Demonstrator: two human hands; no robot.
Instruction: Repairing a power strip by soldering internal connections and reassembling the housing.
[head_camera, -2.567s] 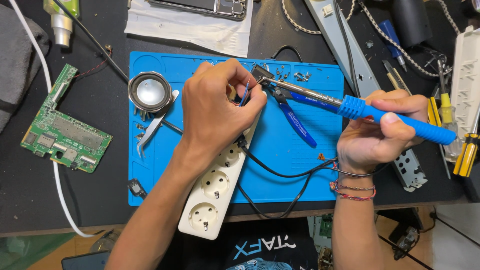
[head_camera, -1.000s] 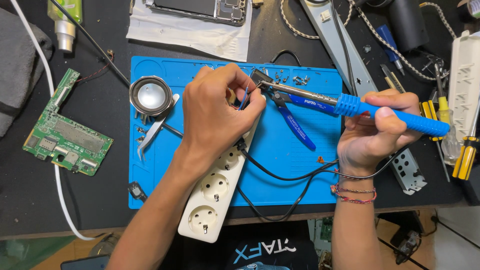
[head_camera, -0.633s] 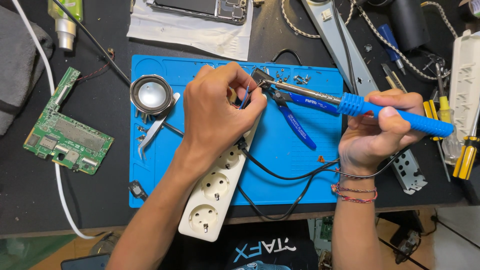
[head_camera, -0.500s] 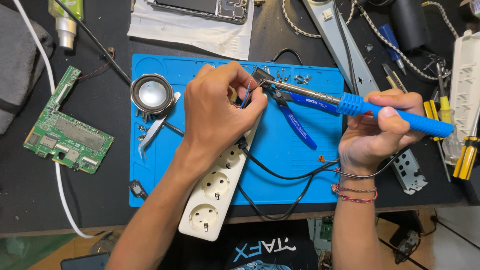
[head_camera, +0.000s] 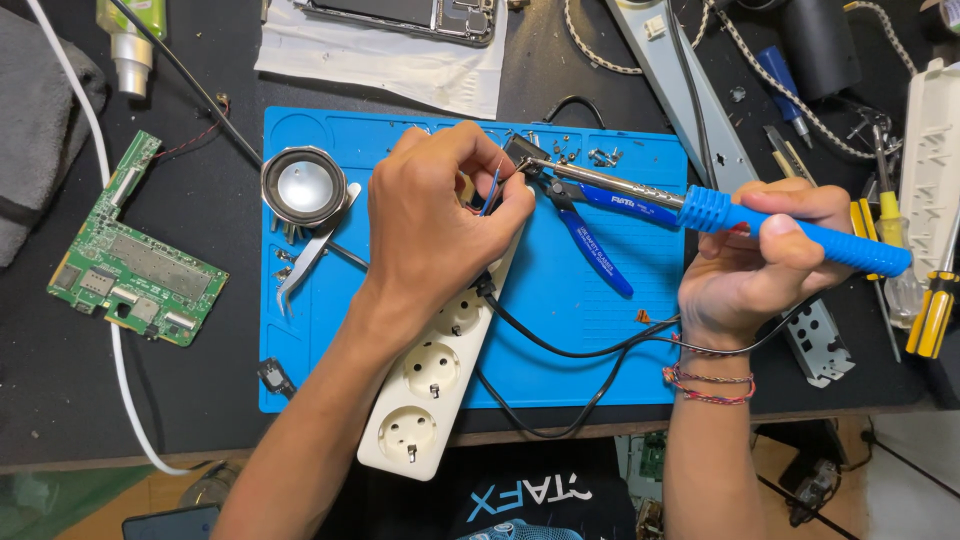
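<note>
My left hand rests over the top end of a cream power strip on the blue silicone mat, its thumb and fingers pinching thin blue and red wires. My right hand grips the blue handle of a soldering iron, whose metal tip points left and meets the wires beside my left fingertips. What lies under my left palm is hidden.
Blue-handled cutters and small screws lie on the mat. A round speaker and tweezers sit at its left. A green circuit board lies further left; screwdrivers and metal brackets lie right. Black cables loop near the front edge.
Hardly anything differs: both hands keep their hold, and the iron tip stays at the wires with only slight shifts of the handle.
</note>
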